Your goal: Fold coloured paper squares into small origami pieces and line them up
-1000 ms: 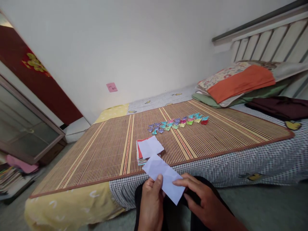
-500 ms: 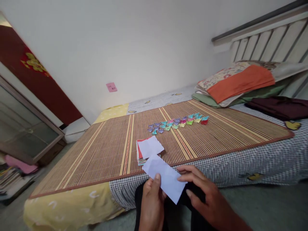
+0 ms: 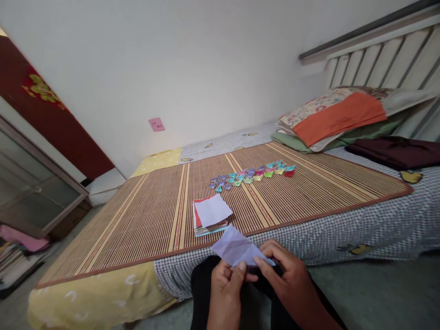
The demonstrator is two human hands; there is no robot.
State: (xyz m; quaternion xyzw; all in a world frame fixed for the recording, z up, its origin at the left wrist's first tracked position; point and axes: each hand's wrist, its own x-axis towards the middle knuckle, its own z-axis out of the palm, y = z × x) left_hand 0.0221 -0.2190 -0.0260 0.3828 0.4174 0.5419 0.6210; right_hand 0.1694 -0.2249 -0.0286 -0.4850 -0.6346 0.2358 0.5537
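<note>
A creased lavender paper [image 3: 235,245] is between my hands, just in front of the bed's edge. My left hand [image 3: 228,286] pinches its lower edge, thumb on top. At its right corner, my right hand [image 3: 287,270] has thumb and fingers closed on the paper. Beyond them, a stack of square paper [image 3: 213,211] lies on the striped mat [image 3: 151,220], a pale sheet on top and a red one showing beneath. Farther back, several small folded paper pieces [image 3: 250,173] in blue, purple, pink, green and red stand in rows.
Folded bedding with an orange band [image 3: 340,118] and a dark folded cloth [image 3: 395,152] lie at the bed's right. A radiator [image 3: 385,59] is behind them. At the left stands a glass-fronted cabinet [image 3: 32,183].
The lavender paper has turned and its lower part is now folded up or tilted. My right hand has closed onto its right corner, and my left hand has shifted slightly right.
</note>
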